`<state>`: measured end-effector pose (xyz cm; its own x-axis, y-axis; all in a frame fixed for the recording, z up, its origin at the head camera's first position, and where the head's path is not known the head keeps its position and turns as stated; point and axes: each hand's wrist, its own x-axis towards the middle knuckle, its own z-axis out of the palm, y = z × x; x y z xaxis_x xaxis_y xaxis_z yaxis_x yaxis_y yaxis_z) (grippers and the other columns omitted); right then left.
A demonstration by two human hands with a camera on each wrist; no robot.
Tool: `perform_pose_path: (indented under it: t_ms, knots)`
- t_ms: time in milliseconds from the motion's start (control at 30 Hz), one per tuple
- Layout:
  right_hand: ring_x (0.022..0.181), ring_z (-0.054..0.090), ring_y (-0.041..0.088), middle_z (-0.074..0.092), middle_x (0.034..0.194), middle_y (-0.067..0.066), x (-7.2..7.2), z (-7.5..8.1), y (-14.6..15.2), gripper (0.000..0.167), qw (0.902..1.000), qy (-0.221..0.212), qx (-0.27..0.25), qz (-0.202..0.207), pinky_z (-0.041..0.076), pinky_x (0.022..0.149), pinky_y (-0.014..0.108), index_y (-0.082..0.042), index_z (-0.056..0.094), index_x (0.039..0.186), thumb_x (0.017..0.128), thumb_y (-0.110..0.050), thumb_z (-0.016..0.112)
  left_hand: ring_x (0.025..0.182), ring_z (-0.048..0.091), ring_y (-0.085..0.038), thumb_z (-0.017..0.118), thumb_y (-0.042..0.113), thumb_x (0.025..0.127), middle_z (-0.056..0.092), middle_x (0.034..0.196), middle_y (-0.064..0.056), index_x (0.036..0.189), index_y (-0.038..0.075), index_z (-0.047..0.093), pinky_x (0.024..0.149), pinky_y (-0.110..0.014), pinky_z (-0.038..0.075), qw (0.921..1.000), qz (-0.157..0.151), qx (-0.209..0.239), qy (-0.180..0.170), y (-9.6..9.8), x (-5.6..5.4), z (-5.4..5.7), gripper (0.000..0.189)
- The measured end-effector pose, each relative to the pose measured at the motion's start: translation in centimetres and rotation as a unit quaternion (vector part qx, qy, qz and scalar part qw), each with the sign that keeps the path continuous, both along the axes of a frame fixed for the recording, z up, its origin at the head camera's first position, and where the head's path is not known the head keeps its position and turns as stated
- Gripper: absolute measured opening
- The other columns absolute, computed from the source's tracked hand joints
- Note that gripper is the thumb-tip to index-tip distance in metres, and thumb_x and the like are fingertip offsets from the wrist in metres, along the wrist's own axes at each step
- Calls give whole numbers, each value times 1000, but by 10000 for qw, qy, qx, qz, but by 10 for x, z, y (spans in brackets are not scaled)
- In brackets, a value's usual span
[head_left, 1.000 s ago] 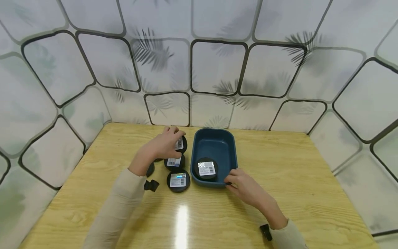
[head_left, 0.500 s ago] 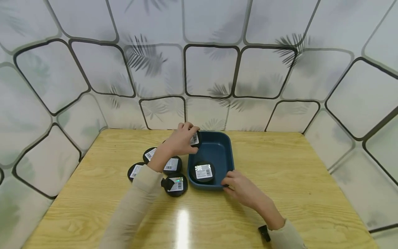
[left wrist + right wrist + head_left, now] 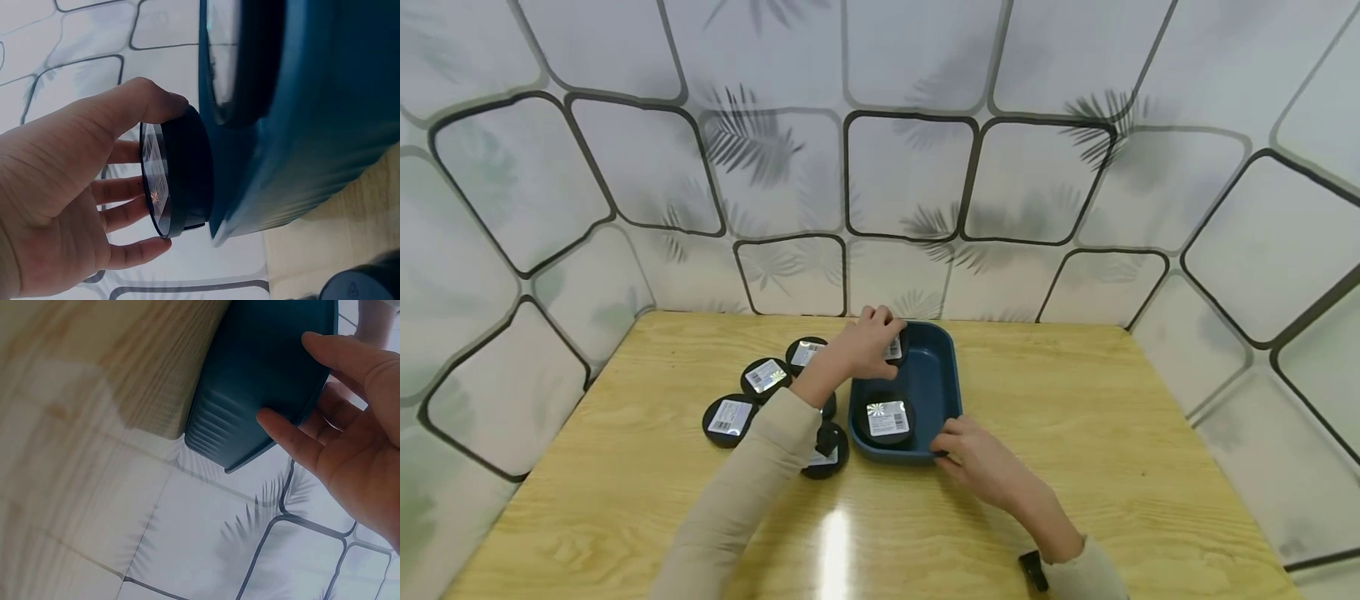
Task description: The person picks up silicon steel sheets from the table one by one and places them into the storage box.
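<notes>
My left hand (image 3: 863, 343) grips a round black tub (image 3: 895, 348) with a white label, over the far left part of a dark blue plastic bin (image 3: 957, 387). In the left wrist view the thumb and fingers span the tub's edge (image 3: 187, 169), beside the bin's rim. Another labelled black tub (image 3: 886, 418) lies label up in the bin's near left corner. At the near right corner, my right hand (image 3: 981, 462) holds the bin's rim. The right wrist view has its thumb and index finger against the bin's wall (image 3: 250, 375), other fingers behind.
Several more black tubs lie on the wooden table left of the bin, among them a far one (image 3: 805, 354) and a left one (image 3: 730, 419). My left sleeve (image 3: 760, 467) partly covers the nearest tubs. A patterned backdrop (image 3: 910, 175) rises behind the table (image 3: 1060, 383).
My left hand has lifted a tub from the far end of the group and carried it right, over the bin. The right hand stays at the bin's corner. The view has shifted slightly.
</notes>
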<state>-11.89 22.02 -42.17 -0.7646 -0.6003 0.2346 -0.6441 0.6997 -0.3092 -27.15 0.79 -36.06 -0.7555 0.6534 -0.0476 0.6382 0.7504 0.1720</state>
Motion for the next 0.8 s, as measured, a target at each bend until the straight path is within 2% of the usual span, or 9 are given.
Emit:
perform_pose_path:
  t_ms: [133, 300, 500, 667, 800]
  knots:
    - [82, 51, 11, 58, 88, -5, -1, -1, 0, 11, 9999, 159, -30, 35, 49, 71, 27, -11, 74, 92, 84, -5, 78, 120, 34, -30, 73, 34, 88, 38, 135, -12, 148, 14, 41, 88, -50, 44, 9998, -56, -183, 10, 7, -5, -7, 70]
    - [83, 50, 11, 57, 88, -5, 0, -1, 2, 11, 10000, 65, -42, 3, 48, 72, 27, -11, 74, 92, 85, -5, 77, 125, 35, -32, 73, 35, 88, 37, 141, -14, 150, 13, 39, 94, -52, 44, 9991, -191, -361, -66, 14, -12, -18, 74]
    - [84, 50, 10, 57, 88, -6, 2, 0, 2, 10, 9999, 9, 4, -106, 49, 73, 27, -13, 74, 92, 85, -7, 77, 132, 34, -33, 74, 37, 89, 37, 145, -14, 149, 15, 40, 98, -53, 44, 9962, -343, -800, -87, 20, -22, -36, 73]
    - [84, 49, 9, 58, 89, -6, 3, -1, 0, 9, 9999, -56, 54, -146, 48, 73, 26, -13, 74, 93, 86, -8, 77, 128, 38, -32, 75, 37, 88, 41, 141, -13, 146, 14, 43, 97, -51, 45, 9925, -432, -1142, 41, 21, -27, -48, 70]
    - [85, 50, 9, 58, 90, -6, 2, -1, 1, 9, 9998, -67, 61, -202, 49, 73, 26, -14, 75, 94, 86, -9, 77, 126, 42, -30, 75, 37, 88, 44, 139, -12, 144, 14, 45, 98, -49, 45, 9906, -582, -1208, 275, 21, -30, -49, 68]
